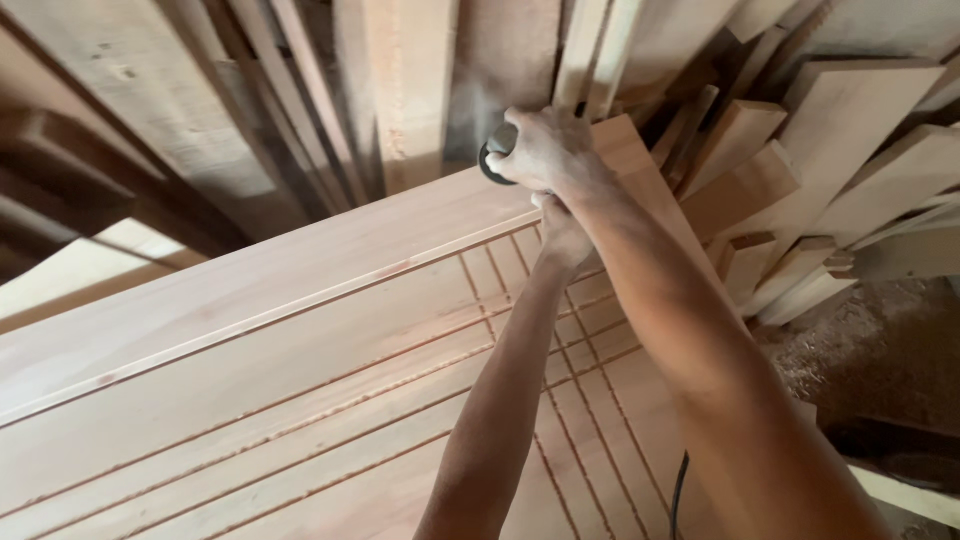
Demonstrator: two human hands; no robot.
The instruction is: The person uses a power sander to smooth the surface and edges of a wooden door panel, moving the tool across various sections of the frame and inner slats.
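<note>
Fingers of the right hand wrap the dark sander.

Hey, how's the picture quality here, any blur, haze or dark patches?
Head view: the grooved wooden panel is evenly lit and sharp; a faint dusty haze hangs beside the power tool gripped by the right hand; the left hand sits partly shaded beneath it; the left edge and lower right corner fall into deep shadow.

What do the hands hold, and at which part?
The right hand grips a dark power tool over its top; the left hand is mostly hidden beneath it.
</note>
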